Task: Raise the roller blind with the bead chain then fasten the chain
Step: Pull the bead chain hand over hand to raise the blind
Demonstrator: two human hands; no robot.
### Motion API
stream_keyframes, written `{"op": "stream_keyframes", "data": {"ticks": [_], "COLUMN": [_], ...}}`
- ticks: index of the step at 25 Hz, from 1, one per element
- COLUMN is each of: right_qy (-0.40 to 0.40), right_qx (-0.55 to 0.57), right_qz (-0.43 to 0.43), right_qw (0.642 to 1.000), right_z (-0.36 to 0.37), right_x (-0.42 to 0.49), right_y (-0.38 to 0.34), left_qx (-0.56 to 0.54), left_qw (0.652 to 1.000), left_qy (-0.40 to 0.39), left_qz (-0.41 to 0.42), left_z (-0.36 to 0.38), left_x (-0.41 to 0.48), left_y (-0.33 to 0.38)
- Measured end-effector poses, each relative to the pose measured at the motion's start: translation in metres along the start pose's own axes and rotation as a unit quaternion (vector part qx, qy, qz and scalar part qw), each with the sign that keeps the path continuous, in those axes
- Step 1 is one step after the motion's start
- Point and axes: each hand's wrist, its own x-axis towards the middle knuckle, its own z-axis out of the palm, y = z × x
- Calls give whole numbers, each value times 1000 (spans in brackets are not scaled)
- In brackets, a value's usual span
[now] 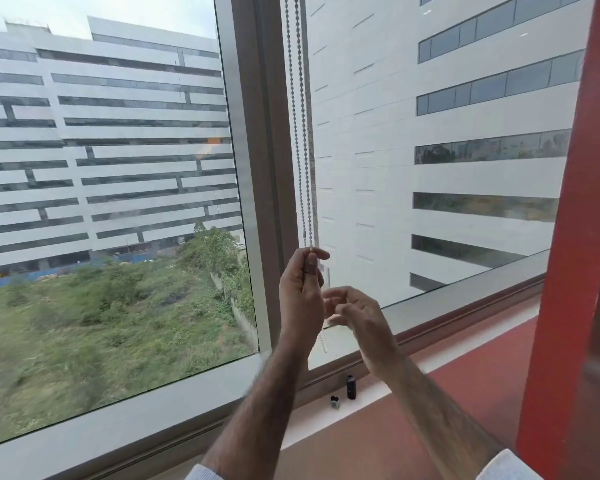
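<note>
Beside the upright window frame, the bead chain hangs in two close strands from the top edge of view down to the left grip. That grip is raised, with thumb and forefinger pinching the chain at its top. The right grip sits just beside and slightly lower, fingers loosely curled and blurred; I cannot tell whether it holds the chain. Below, near the sill's inner edge, stand a dark cylinder and a small object.
</note>
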Motion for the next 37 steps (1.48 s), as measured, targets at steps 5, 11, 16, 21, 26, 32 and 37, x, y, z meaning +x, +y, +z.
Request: {"op": "stream_keyframes", "data": {"ticks": [5, 11, 16, 21, 26, 32, 37], "right_qy": [50, -46, 15, 49, 81, 74, 63], "right_qx": [26, 66, 89, 65, 15, 28, 39], "right_qz": [-40, -21, -45, -89, -95, -29, -26], "right_qw": [998, 997, 995, 993, 992, 996, 997], "right_z": [-9, 35, 47, 50, 42, 50, 45], "right_x": [43, 42, 38, 33, 17, -9, -11], "right_y": [-64, -87, -74, -73, -39, 12, 11], "left_qx": [56, 75, 58, -21, -119, -109, -121], "left_qw": [998, 995, 995, 995, 987, 979, 992], "left_qy": [-20, -32, -64, -59, -49, -132, -17], "left_qz": [-20, -53, -53, -74, -91, -112, -17], "left_z": [-5, -13, -23, -30, -36, 0, 12], "left_x": [-36, -67, -63, -59, -3, 24, 14], "left_y": [-29, -53, -47, -40, 1, 43, 32]}}
